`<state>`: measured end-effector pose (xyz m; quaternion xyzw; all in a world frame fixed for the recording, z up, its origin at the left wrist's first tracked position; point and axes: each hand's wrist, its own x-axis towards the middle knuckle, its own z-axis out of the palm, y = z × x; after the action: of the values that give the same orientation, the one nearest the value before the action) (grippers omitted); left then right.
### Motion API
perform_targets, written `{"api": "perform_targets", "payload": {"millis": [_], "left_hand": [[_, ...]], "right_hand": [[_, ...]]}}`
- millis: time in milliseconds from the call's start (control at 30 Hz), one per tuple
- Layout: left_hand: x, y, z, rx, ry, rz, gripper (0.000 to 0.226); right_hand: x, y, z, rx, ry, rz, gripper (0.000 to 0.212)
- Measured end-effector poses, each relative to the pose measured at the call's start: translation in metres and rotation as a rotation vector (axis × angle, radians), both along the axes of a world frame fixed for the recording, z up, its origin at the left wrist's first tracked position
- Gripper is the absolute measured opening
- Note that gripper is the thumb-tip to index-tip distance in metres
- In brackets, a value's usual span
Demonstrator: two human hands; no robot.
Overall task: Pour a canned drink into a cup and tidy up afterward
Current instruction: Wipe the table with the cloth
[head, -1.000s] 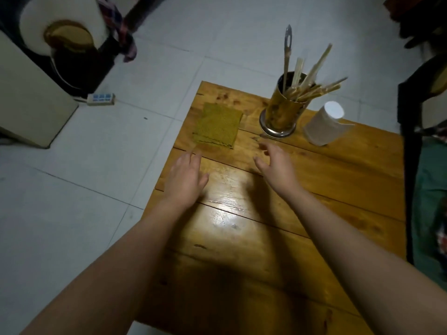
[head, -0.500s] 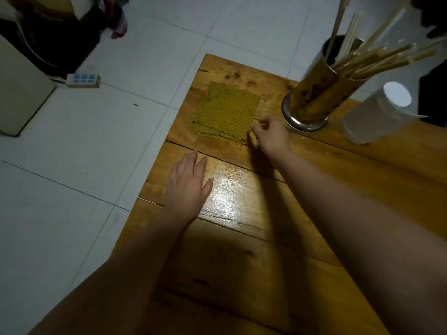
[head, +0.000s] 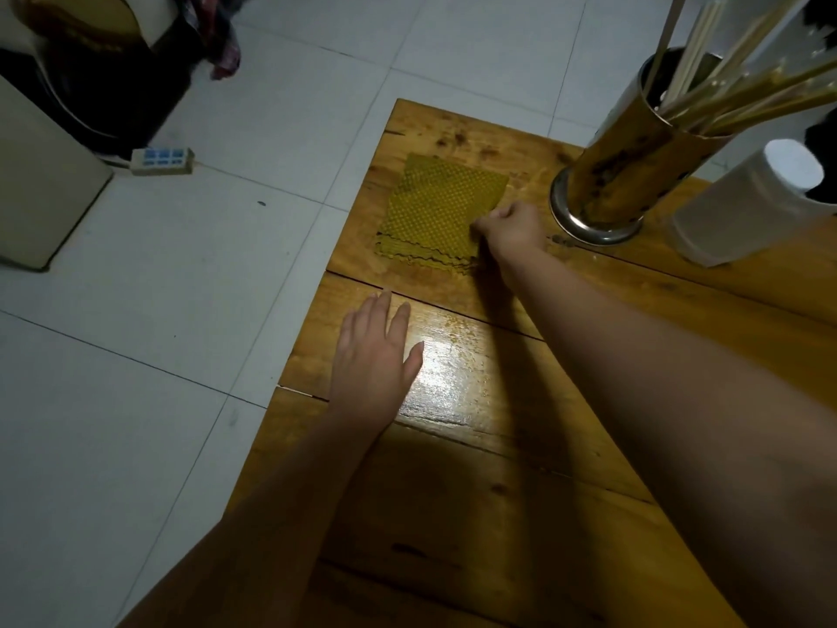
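- Floor tiles [head: 226, 274], pale and square, are seen on the left, with a dark bin [head: 90, 70] at the top left corner.
- Wooden table [head: 498, 514], made of glossy planks, is seen filling the lower right, with a bright sheen just beside the left hand.
- Metal holder [head: 634, 174] is stood tilted in view at the far right of the table, and pale and yellowish sticks [head: 747, 92] are held in it.
- White cup [head: 743, 206] is placed just to the right of the holder, its round end turned up and to the right; no can is seen.
- Yellow cloth [head: 441, 210], folded and wavy at its near edge, is laid flat near the table's far left corner.
- Left hand [head: 378, 364] is laid flat on the table, fingers straight, nothing grasped.
- Right hand [head: 512, 231] is curled at the cloth's right edge, which is pinched by its fingertips.
- Power strip [head: 161, 160], white with blue sockets, is laid on the floor beside the bin.
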<state>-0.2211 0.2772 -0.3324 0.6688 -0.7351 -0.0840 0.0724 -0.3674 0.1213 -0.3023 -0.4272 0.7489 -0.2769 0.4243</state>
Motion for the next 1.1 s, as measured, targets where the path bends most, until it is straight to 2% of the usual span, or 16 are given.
{"api": "perform_targets", "payload": {"millis": [300,533,833,1000,1100], "left_hand": [[-0.021,0.027,0.016,0.045,0.066,-0.019,0.046],[-0.067,0.079,0.02,0.093,0.085,-0.09,0.047],[-0.123,0.17,0.011,0.088,-0.01,-0.166,0.051],[-0.142,0.21,0.011,0.093,-0.011,-0.117,0.044],[-0.148,0.225,0.012,0.12,-0.009,-0.086,0.048]], "right_hand": [[-0.03,0.057,0.042,-0.131,-0.24,-0.054,0.024],[-0.1,0.138,0.062,-0.125,-0.236,-0.138,0.024],[-0.206,0.247,0.056,-0.123,-0.187,-0.265,0.029],[-0.247,0.298,0.048,-0.096,-0.196,-0.313,0.03],[-0.266,0.327,0.039,-0.068,-0.175,-0.328,0.03]]}}
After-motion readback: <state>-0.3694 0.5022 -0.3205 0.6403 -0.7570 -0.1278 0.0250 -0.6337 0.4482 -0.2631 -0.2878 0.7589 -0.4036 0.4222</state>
